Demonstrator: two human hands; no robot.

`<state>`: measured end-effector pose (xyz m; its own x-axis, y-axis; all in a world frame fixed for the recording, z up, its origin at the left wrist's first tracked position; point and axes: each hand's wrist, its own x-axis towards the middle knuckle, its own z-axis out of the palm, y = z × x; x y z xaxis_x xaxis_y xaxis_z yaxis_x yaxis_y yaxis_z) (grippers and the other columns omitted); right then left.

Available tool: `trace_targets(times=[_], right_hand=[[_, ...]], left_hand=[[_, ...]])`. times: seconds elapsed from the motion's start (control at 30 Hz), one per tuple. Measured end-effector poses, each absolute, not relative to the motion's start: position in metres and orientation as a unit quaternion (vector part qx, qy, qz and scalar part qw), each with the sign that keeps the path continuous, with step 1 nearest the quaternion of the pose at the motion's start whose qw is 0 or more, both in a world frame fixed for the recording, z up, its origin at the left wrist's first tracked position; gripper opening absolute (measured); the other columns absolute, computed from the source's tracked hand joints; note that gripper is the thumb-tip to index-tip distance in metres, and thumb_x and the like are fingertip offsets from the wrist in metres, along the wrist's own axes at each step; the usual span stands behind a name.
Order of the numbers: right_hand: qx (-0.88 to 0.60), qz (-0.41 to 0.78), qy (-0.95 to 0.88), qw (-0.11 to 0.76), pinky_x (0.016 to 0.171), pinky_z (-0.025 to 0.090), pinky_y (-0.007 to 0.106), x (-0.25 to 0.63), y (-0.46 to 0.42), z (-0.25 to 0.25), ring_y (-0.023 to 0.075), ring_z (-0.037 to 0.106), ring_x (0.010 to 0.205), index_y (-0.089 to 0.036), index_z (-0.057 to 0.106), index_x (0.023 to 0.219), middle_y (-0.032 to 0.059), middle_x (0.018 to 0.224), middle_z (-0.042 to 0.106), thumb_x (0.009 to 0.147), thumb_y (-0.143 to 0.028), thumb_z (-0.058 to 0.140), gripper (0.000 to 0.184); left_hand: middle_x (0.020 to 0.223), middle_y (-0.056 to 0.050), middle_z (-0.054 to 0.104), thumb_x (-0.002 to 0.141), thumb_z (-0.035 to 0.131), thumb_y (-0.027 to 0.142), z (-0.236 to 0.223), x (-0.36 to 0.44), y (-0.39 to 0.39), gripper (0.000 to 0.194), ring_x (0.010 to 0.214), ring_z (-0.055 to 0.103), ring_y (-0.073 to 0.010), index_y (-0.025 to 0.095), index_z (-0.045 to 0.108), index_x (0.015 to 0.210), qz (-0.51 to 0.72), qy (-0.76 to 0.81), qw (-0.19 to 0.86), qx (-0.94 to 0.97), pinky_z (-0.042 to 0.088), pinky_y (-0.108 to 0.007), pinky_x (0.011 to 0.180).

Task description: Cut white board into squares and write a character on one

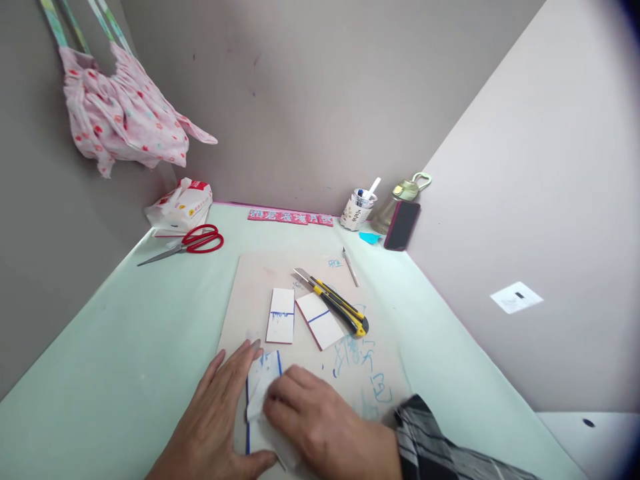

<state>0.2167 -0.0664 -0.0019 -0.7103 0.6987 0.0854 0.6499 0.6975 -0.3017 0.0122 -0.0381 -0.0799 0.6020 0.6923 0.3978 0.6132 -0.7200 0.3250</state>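
My right hand (315, 420) is closed on a crumpled white tissue (260, 387), pressing it against a white card (273, 363) with blue lines along its edges. Along the card's left side lies my left hand (215, 413), fingers stretched out to its top corner and thumb near its lower end. The tissue and my right hand cover much of that card. Beyond them, a second white card (281, 327) with a smudged blue line and a third white card (319, 328), set at a slant, rest on the marked board (250, 273). A yellow-and-black utility knife (345, 310) touches the slanted card.
A slim craft knife (351, 268) lies at the board's far right. Red-handled scissors (200, 240) and a tissue pack (185, 203) are at left. A pink lettered strip (290, 217), pen jar (356, 212), green bottle (393, 207) and phone (403, 227) line the back.
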Motion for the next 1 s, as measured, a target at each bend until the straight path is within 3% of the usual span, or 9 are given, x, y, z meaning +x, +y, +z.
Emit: trace_targets(times=[0.13,0.27,0.47,0.63,0.8,1.0], right_hand=[[-0.339,0.142,-0.926,0.082,0.082,0.044,0.031,0.236,-0.085,0.006,0.0193,0.047,0.085,-0.014,0.060,0.097,0.0067,0.095,0.062,0.104,-0.023,0.043,0.020],[-0.399,0.116,-0.904,0.103,0.078,0.044,0.032,0.242,-0.068,0.000,0.0195,0.046,0.082,-0.014,0.058,0.091,0.0071,0.090,0.061,0.103,-0.016,0.039,0.022],[-0.407,0.090,-0.889,0.188,0.080,0.044,0.031,0.231,-0.042,-0.018,0.0200,0.047,0.089,-0.014,0.061,0.090,0.0089,0.094,0.062,0.101,-0.009,0.040,0.025],[-0.421,0.080,-0.880,0.203,0.083,0.045,0.032,0.224,-0.043,-0.009,0.0211,0.048,0.091,-0.011,0.062,0.098,0.0099,0.097,0.063,0.102,-0.010,0.040,0.022],[-0.379,0.060,-0.913,0.141,0.082,0.045,0.030,0.206,-0.044,-0.008,0.0207,0.047,0.085,-0.011,0.061,0.091,0.0102,0.097,0.061,0.096,-0.010,0.050,0.012],[-0.313,0.048,-0.944,0.093,0.074,0.044,0.030,0.208,-0.074,-0.004,0.0197,0.044,0.077,-0.010,0.062,0.088,0.0062,0.086,0.059,0.098,-0.013,0.050,0.016]], left_hand=[[0.151,-0.016,0.047,0.055,0.066,0.018,-0.080,0.007,-0.037,0.117,0.138,0.046,-0.0357,0.019,0.006,0.156,0.241,0.362,0.125,0.892,0.037,-0.057,0.115],[0.160,-0.010,0.034,0.051,0.066,0.015,-0.084,0.000,-0.037,0.123,0.145,0.035,-0.0366,0.027,0.004,0.157,0.215,0.363,0.195,0.885,0.030,-0.059,0.119],[0.162,-0.006,0.031,0.055,0.069,0.016,-0.097,-0.003,-0.039,0.120,0.147,0.026,-0.0402,0.035,0.008,0.157,0.207,0.438,0.218,0.847,0.040,-0.061,0.112],[0.161,-0.004,0.032,0.056,0.069,0.016,-0.103,-0.005,-0.038,0.122,0.148,0.025,-0.0395,0.037,0.004,0.156,0.197,0.442,0.218,0.847,0.038,-0.061,0.114],[0.160,-0.007,0.034,0.056,0.071,0.016,-0.104,-0.005,-0.037,0.124,0.146,0.029,-0.0406,0.036,0.001,0.157,0.200,0.454,0.214,0.842,0.040,-0.061,0.112],[0.156,-0.008,0.042,0.056,0.073,0.016,-0.096,-0.001,-0.036,0.119,0.144,0.036,-0.0390,0.033,0.009,0.155,0.216,0.432,0.218,0.848,0.032,-0.060,0.117]])
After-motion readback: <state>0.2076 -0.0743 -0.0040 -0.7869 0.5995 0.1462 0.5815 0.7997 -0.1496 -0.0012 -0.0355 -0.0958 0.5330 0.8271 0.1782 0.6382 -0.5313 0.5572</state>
